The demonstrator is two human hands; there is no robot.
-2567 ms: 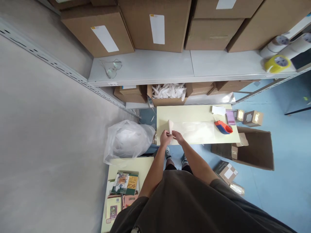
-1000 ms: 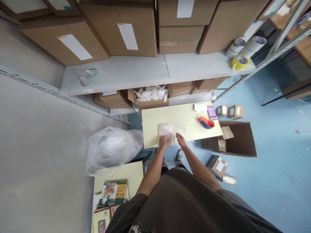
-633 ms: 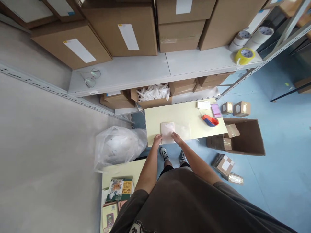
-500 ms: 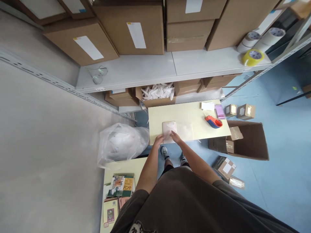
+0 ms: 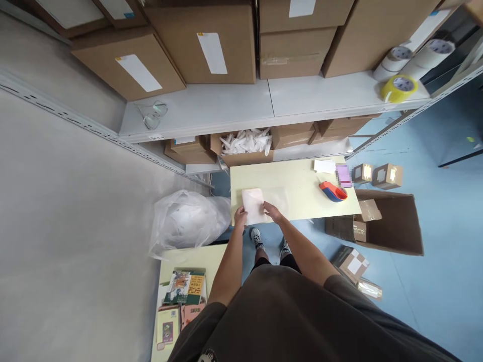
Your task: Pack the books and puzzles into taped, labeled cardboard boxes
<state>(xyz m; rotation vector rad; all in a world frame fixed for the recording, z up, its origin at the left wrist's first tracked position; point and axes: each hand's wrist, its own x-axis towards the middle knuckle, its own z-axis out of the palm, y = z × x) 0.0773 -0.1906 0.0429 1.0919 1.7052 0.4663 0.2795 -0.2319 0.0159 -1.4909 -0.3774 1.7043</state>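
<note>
A flat, pale pink rectangular packet (image 5: pixel 253 203), book-like and apparently in a thin whitish wrap, lies at the near edge of the cream table (image 5: pixel 294 176). What is inside it cannot be made out. My left hand (image 5: pixel 240 217) grips its lower left edge, fingers closed. At the right edge, my right hand (image 5: pixel 270 210) has its fingers closed around the side of the packet. A translucent sheet (image 5: pixel 278 197) spreads flat on the table to the right of the packet, partly under my right hand.
A red and blue tape dispenser (image 5: pixel 333 192), white papers (image 5: pixel 324 166) and a purple item (image 5: pixel 343 176) lie at the table's right. Shelves with cartons (image 5: pixel 226 45) stand ahead. A clear bag (image 5: pixel 190 218) is at left, books (image 5: pixel 185 289) behind it, a large open carton (image 5: pixel 394 221) at right.
The packet has shifted left on the table, and the translucent sheet with it. My left hand moved left along with it; my right hand went from its top to its right edge.
</note>
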